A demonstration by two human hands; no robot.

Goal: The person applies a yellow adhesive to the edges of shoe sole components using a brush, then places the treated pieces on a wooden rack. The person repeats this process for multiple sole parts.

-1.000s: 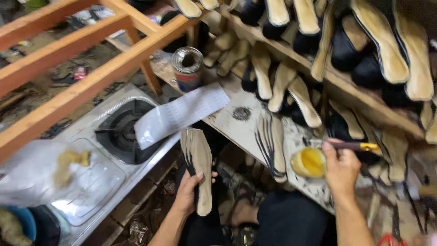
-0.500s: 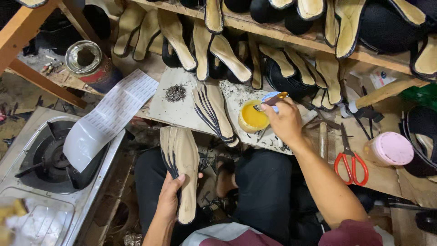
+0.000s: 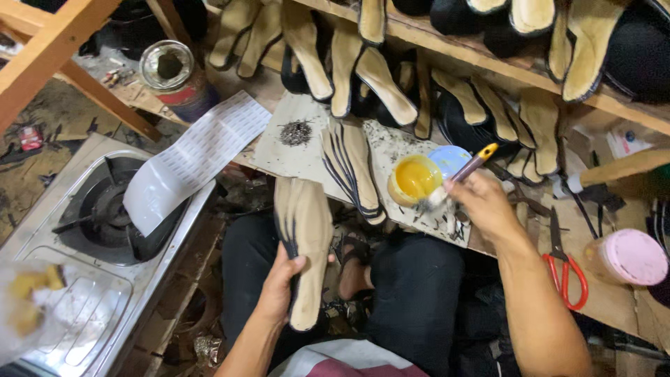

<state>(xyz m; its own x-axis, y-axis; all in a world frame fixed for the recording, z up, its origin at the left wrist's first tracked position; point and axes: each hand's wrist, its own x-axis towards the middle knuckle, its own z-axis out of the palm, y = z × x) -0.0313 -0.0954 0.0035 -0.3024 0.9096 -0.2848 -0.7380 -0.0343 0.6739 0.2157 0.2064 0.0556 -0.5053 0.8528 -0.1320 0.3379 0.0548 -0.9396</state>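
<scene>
The left hand (image 3: 283, 279) is closed around a stack of tan insoles (image 3: 303, 237), held upright over the lap, well apart from the board. The right hand (image 3: 481, 202) pinches a brush (image 3: 464, 171) with its bristles at the rim of the yellow glue pot (image 3: 414, 179), which sits on the work board (image 3: 293, 157) beside a second fan of insoles (image 3: 352, 164).

What could go wrong, as I judge it: the loaded brush may drip across the board or onto the dark trousers as it crosses to the stack. The stack is gripped only low down, so the top pieces could slide apart and take glue on the wrong face. The pot stands near the board's front edge (a nudge from the wrist might tip it).

Hard to tell: how much glue is on the bristles, since they blur against the pot. How many insoles are in the hand is unclear; only thin dark edges show. The red scissors (image 3: 564, 269) and pink lidded tub (image 3: 631, 257) sit off to the right, and the shelf of finished soles above is cut off at the top.
</scene>
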